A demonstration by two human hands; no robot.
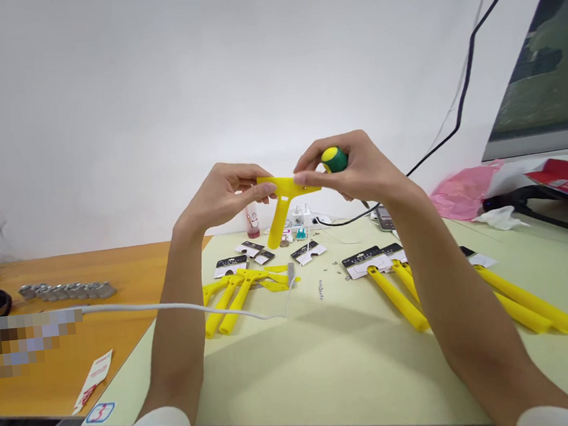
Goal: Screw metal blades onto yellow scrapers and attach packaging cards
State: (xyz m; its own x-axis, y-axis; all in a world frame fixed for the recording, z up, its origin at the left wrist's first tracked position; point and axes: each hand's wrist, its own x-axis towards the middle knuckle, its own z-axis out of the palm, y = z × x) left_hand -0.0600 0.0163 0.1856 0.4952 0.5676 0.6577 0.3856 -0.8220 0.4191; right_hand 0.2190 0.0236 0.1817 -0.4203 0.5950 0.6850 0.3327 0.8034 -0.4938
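Both hands hold up a yellow T-shaped scraper handle [278,223] above the table, its grip pointing down. My left hand [234,189] pinches the left end of its head between thumb and fingers. The right end is pinched by my right hand [347,163], which also has a screwdriver [335,159] with a green and yellow handle tucked in its palm. The screwdriver's shaft is mostly hidden behind the hand. Below, more yellow scraper handles [239,301] lie at the left, beside a grey strip [291,274]. A row of small metal screws or nuts [321,290] lies mid-table.
Yellow tubular handles with black-and-white cards [366,262] lie at right. Loose cards [231,266], a bottle [252,221] and plugs [301,234] stand farther back. A white cable [187,306] crosses at left; metal fittings [68,291] sit on the orange table. A black cable [467,81] hangs right.
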